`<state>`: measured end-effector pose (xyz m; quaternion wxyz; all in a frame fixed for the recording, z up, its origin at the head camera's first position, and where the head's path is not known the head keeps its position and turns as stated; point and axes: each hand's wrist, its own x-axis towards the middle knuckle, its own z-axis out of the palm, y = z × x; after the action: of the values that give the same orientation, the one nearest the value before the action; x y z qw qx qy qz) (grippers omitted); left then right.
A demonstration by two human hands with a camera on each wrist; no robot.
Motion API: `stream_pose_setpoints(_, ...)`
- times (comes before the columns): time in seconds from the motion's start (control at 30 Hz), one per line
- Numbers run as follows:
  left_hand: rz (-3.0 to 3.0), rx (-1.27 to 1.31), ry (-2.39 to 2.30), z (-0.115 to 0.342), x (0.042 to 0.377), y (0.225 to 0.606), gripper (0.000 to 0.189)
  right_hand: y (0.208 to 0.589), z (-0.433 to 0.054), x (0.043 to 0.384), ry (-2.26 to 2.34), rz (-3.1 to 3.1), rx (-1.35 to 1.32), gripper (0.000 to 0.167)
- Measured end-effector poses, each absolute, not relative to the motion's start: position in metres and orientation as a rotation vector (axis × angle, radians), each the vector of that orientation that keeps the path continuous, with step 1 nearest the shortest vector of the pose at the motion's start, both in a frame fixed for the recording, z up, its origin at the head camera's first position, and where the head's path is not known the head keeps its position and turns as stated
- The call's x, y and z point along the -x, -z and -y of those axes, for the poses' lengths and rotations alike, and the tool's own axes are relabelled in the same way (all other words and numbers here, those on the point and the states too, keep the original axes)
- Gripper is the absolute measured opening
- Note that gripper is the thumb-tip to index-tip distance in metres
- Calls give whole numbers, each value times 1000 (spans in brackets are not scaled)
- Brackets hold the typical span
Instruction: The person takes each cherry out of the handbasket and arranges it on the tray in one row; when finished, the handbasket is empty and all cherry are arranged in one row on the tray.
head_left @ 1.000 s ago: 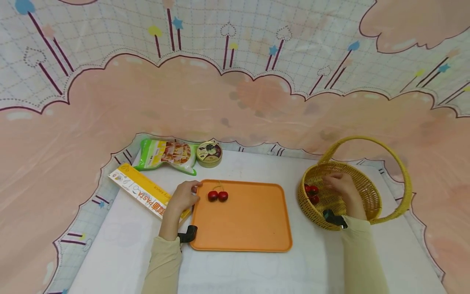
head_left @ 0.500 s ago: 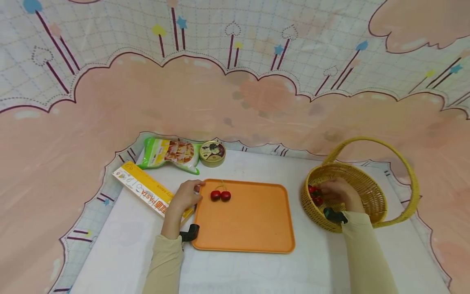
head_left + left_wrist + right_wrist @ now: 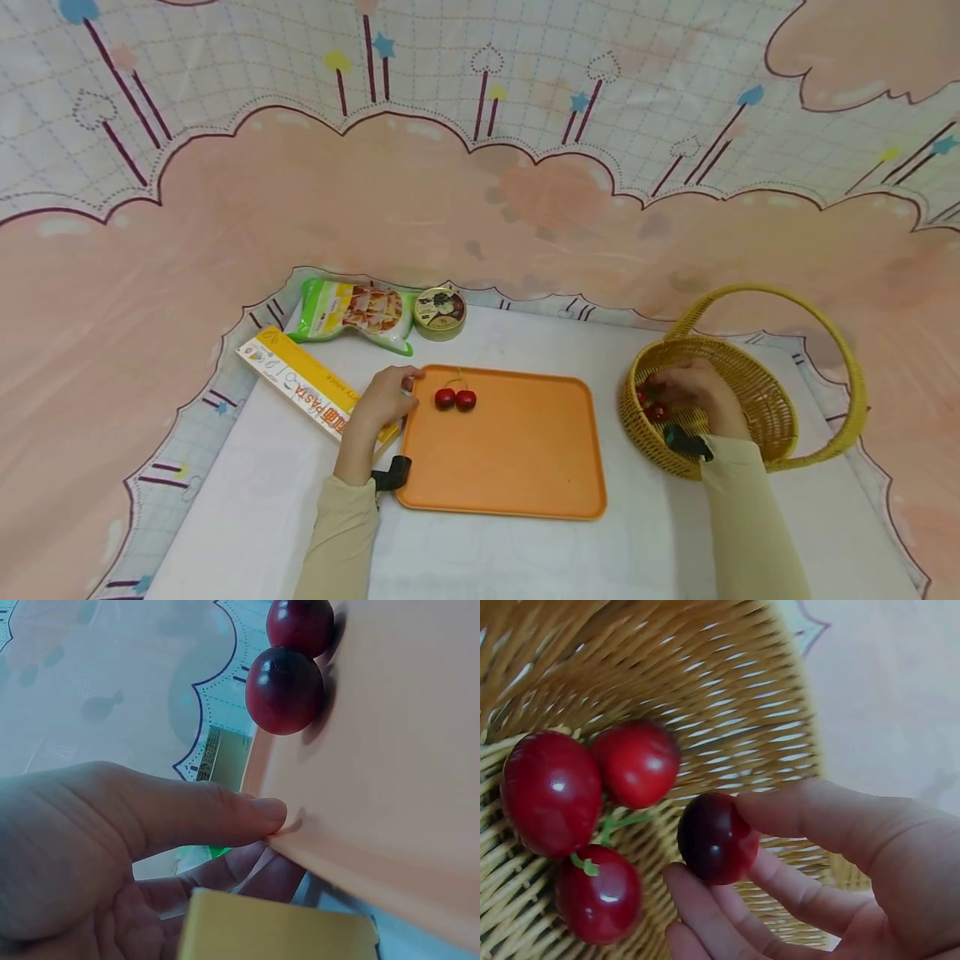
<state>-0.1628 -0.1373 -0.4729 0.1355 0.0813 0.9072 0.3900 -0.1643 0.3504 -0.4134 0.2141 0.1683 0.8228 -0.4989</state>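
Note:
My left hand [image 3: 385,402] grips the left rim of an orange tray [image 3: 510,454], the thumb on top and the other fingers beneath in the left wrist view. Two dark red cherries [image 3: 455,400], joined by a stem, lie near the tray's upper left corner. Inside a yellow wicker basket [image 3: 637,437] at the right, my right hand [image 3: 701,390] pinches a dark red cherry [image 3: 716,840] between thumb and fingers. Beside it, three more cherries [image 3: 551,793] with green stems rest against the woven wall in the right wrist view.
A yellow and white pasta box [image 3: 307,387] lies slantwise left of the tray, close by my left hand. Behind it are a green food bag [image 3: 360,317] and a round tin [image 3: 439,314]. The basket's tall handle [image 3: 851,392] arches up at the right.
Inside the basket, my right hand has moved left to the cherries, and its fingers have come together on one. My left hand stays at the tray rim. The head view has shifted slightly.

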Motion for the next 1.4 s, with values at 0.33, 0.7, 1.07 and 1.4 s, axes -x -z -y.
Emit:
stream_pose_setpoints(0.33,-2643,-249,-1125,138,163,474,42,375,-331,153,1468,-2436,-438,40)
stream_pose_setpoints(0.7,-2661,-257,-1103,139,165,471,41,404,-229,151,1621,-2528,-314,35)
stream_pose_setpoints(1.07,-2657,-271,-1119,140,163,477,42,456,-133,153,1569,-2566,-132,19)
stream_pose_setpoints(1.4,-2655,-289,-1114,139,162,478,42,481,-105,145,1482,-2610,-37,21)
